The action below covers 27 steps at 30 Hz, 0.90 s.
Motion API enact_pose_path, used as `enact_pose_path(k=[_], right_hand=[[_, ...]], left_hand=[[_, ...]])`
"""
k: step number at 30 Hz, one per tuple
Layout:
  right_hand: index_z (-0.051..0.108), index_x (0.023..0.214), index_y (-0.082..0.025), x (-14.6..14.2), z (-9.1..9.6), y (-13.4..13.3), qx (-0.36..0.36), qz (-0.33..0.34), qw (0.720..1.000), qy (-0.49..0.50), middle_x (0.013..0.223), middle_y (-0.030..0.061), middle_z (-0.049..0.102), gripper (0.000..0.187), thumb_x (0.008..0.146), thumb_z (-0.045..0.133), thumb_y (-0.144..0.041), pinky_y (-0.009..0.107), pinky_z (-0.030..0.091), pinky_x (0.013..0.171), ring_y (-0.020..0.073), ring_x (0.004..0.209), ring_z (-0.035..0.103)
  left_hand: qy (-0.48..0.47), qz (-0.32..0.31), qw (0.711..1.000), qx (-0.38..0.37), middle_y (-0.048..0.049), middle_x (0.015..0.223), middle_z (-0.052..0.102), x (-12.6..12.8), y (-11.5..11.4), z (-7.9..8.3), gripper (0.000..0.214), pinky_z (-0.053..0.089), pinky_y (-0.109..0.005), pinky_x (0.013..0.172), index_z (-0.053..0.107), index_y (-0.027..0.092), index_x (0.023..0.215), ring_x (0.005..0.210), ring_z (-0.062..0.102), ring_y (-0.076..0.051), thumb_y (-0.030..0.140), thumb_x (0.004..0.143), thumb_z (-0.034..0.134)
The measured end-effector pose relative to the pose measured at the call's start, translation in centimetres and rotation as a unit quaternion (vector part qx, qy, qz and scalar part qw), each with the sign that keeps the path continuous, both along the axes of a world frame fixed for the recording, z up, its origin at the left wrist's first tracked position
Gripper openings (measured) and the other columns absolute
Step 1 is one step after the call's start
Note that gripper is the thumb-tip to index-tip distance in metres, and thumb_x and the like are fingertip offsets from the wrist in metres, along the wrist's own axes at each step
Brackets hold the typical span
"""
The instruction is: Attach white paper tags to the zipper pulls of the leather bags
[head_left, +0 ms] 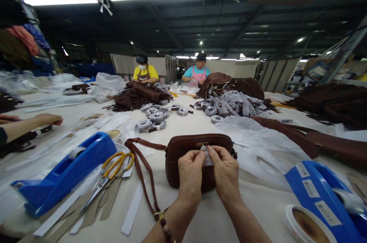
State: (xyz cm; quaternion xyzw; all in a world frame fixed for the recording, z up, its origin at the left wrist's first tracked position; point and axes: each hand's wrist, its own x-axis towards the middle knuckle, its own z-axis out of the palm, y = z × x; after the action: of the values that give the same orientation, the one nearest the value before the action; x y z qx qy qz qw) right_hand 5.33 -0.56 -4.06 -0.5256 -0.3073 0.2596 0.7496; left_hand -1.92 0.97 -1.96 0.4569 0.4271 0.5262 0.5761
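A small brown leather bag lies on the white table right in front of me, its strap trailing to the left. My left hand and my right hand rest on the bag's top. Both pinch a small pale piece, perhaps tape or film, by the bag's metal clasp. A bead bracelet sits on my left wrist.
A blue tape dispenser and yellow-handled scissors lie left, another blue dispenser and tape roll right. Paper strips, wrapped coils, brown bag piles and white plastic sheeting fill the table. Two seated workers sit opposite; another person's hand is at left.
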Motion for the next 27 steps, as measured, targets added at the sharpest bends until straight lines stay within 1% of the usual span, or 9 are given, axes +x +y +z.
enact_pose_path(k=[2, 4, 7, 10, 15, 18, 22, 25, 27], right_hand=[[0.066, 0.071, -0.017, 0.0, -0.1, 0.1, 0.000, -0.004, 1.000, -0.003, 0.068, -0.0012, 0.064, 0.022, 0.068, 0.069, -0.039, 0.025, 0.040, 0.064, 0.0146, 0.067, 0.054], [0.066, 0.070, -0.017, 0.0, -0.1, 0.1, -0.003, 0.007, 1.000, 0.003, 0.066, -0.0018, 0.064, 0.023, 0.067, 0.069, -0.040, 0.024, 0.040, 0.064, 0.0138, 0.067, 0.053], [0.067, 0.070, -0.016, 0.6, 0.2, -0.2, -0.017, 0.057, 0.998, 0.018, 0.060, -0.0024, 0.061, 0.026, 0.064, 0.071, -0.041, 0.023, 0.038, 0.055, 0.0112, 0.057, 0.050], [0.069, 0.069, -0.014, 1.3, 0.6, -0.5, -0.037, 0.112, 0.993, 0.031, 0.054, -0.0023, 0.059, 0.029, 0.059, 0.074, -0.041, 0.022, 0.032, 0.045, 0.0086, 0.048, 0.043], [0.066, 0.061, -0.013, 1.8, 1.1, -0.9, -0.042, 0.150, 0.986, 0.054, 0.049, -0.0035, 0.055, 0.027, 0.056, 0.077, -0.037, 0.020, 0.027, 0.043, 0.0072, 0.046, 0.040], [0.064, 0.059, -0.014, 1.6, 1.1, -0.9, -0.032, 0.170, 0.981, 0.084, 0.048, -0.0045, 0.054, 0.026, 0.055, 0.078, -0.036, 0.020, 0.028, 0.044, 0.0069, 0.045, 0.040], [0.064, 0.059, -0.015, 1.5, 1.0, -0.9, -0.023, 0.214, 0.964, 0.153, 0.055, -0.0017, 0.061, 0.025, 0.053, 0.078, -0.034, 0.021, 0.035, 0.047, 0.0096, 0.049, 0.048], [0.065, 0.062, -0.015, 1.4, 0.7, -0.9, -0.019, 0.249, 0.947, 0.201, 0.058, -0.0012, 0.062, 0.023, 0.054, 0.078, -0.032, 0.021, 0.038, 0.047, 0.0100, 0.051, 0.050], [0.067, 0.064, -0.014, 1.4, 0.5, -0.9, -0.019, 0.270, 0.936, 0.226, 0.060, -0.0014, 0.063, 0.022, 0.055, 0.078, -0.030, 0.019, 0.037, 0.046, 0.0092, 0.051, 0.050]], left_hand=[[-0.004, -0.009, 1.000, -0.011, -0.0022, 0.059, 0.061, 0.1, -0.1, 0.2, 0.017, 0.038, -0.022, 0.051, 0.067, 0.012, 0.065, 0.056, 0.050, -0.012, 0.029, 0.064, 0.063], [-0.009, -0.010, 1.000, -0.018, -0.0021, 0.058, 0.060, 0.1, -0.1, 0.4, 0.017, 0.037, -0.022, 0.051, 0.065, 0.011, 0.062, 0.055, 0.050, -0.012, 0.028, 0.063, 0.063], [-0.013, -0.007, 1.000, -0.020, -0.0018, 0.058, 0.059, 0.0, -0.2, 0.5, 0.015, 0.037, -0.023, 0.052, 0.064, 0.012, 0.060, 0.055, 0.050, -0.012, 0.026, 0.061, 0.064], [-0.013, -0.007, 1.000, -0.017, -0.0002, 0.055, 0.058, -0.1, -0.2, 0.4, 0.012, 0.036, -0.023, 0.051, 0.062, 0.013, 0.059, 0.053, 0.048, -0.011, 0.025, 0.062, 0.063], [-0.014, -0.015, 0.999, -0.027, 0.0023, 0.050, 0.053, -0.2, -0.5, 0.5, 0.013, 0.032, -0.022, 0.050, 0.058, 0.013, 0.055, 0.050, 0.045, -0.009, 0.023, 0.061, 0.064], [-0.036, -0.031, 0.997, -0.065, 0.0021, 0.051, 0.053, -0.4, -0.6, 0.8, 0.011, 0.034, -0.021, 0.048, 0.056, 0.013, 0.054, 0.050, 0.046, -0.009, 0.021, 0.059, 0.064], [-0.078, -0.074, 0.985, -0.136, -0.0005, 0.057, 0.057, -0.8, -0.5, 1.1, 0.011, 0.038, -0.022, 0.046, 0.060, 0.012, 0.061, 0.050, 0.051, -0.010, 0.019, 0.055, 0.066], [-0.101, -0.105, 0.974, -0.174, -0.0014, 0.059, 0.059, -1.2, -0.3, 1.1, 0.014, 0.039, -0.021, 0.046, 0.062, 0.010, 0.067, 0.049, 0.052, -0.010, 0.017, 0.056, 0.069], [-0.109, -0.121, 0.966, -0.199, -0.0011, 0.057, 0.058, -1.4, -0.2, 1.2, 0.011, 0.038, -0.020, 0.045, 0.062, 0.010, 0.067, 0.047, 0.051, -0.009, 0.014, 0.059, 0.069]])
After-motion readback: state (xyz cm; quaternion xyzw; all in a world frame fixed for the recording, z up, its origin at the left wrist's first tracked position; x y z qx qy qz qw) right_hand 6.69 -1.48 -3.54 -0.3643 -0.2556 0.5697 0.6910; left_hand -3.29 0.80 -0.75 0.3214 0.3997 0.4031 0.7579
